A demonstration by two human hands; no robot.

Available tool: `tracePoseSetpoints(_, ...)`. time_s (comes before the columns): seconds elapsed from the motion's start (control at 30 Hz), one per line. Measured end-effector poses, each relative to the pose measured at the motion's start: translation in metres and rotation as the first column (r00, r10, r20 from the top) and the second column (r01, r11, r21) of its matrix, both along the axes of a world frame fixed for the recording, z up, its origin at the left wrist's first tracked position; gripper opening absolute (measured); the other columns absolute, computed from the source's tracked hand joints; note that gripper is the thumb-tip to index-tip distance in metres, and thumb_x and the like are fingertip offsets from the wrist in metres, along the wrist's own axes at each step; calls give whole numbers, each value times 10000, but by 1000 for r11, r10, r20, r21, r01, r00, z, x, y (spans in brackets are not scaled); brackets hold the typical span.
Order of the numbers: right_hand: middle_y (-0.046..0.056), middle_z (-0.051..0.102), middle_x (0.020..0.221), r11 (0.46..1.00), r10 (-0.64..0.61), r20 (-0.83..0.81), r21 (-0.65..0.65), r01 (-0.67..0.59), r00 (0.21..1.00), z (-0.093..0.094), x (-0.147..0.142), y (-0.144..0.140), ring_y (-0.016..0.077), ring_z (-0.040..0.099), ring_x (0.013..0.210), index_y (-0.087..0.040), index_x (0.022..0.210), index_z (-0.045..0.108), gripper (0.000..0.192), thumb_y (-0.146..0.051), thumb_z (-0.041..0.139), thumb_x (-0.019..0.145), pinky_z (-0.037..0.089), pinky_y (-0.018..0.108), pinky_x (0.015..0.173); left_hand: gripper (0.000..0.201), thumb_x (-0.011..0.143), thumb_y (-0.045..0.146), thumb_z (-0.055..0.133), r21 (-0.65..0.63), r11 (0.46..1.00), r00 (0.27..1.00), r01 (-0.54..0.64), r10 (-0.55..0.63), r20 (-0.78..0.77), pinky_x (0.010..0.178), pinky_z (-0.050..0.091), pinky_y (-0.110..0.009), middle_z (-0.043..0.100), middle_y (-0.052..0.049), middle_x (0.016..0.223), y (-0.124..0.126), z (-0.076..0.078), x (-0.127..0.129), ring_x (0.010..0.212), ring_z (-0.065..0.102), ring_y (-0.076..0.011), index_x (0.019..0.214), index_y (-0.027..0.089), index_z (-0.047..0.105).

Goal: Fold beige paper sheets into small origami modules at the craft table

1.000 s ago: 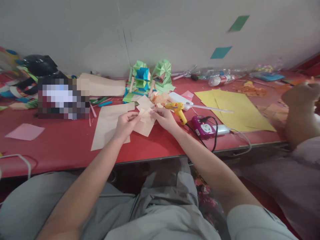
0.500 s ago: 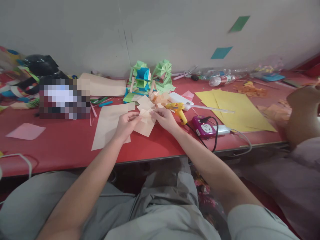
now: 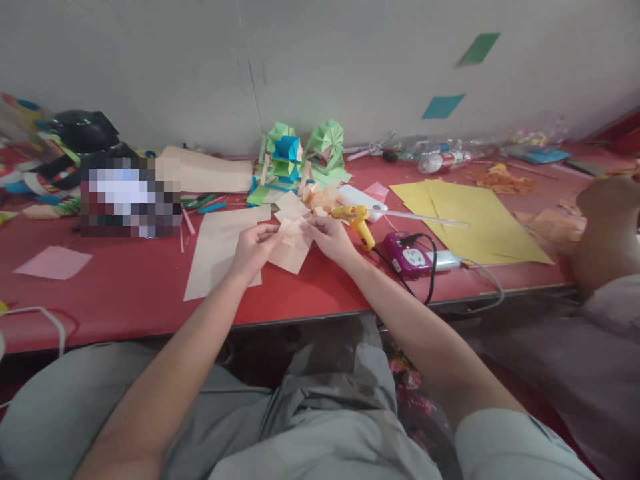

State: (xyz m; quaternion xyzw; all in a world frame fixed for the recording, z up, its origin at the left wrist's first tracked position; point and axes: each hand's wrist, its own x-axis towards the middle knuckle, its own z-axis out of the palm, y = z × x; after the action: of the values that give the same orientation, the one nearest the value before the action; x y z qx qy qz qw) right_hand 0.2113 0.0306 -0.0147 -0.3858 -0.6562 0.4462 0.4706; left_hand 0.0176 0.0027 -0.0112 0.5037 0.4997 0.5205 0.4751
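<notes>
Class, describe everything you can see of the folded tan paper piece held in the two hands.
The folded tan paper piece looks like thin matte craft paper creased into overlapping square flaps, somewhat pinwheel-like. It is held just above the red table, tilted. The left hand pinches its left side, the right hand its right; its lower corner overlaps a flat tan sheet.

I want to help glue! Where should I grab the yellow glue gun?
Probably by its yellow handle, coming from the near, table-edge side. The glue gun lies on the red table with the handle pointing toward you and the nozzle end facing left, close to the right hand. Stay away from that tip, and mind the black cord trailing from the handle.
</notes>
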Motion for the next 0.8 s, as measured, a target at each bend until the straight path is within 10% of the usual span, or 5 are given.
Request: tracePoseSetpoints(0.8, 18, 622, 655, 1000, 23, -31, -10, -23, 999, -1, -1, 0, 132, 570, 572, -169, 755, 641, 463, -627, 668, 816, 480, 268, 533, 502, 623, 456, 904, 9, 996, 996, 86, -86, 38, 807, 565, -348, 783, -102, 885, -3, 2, 2, 857, 734, -258, 995, 148, 767)
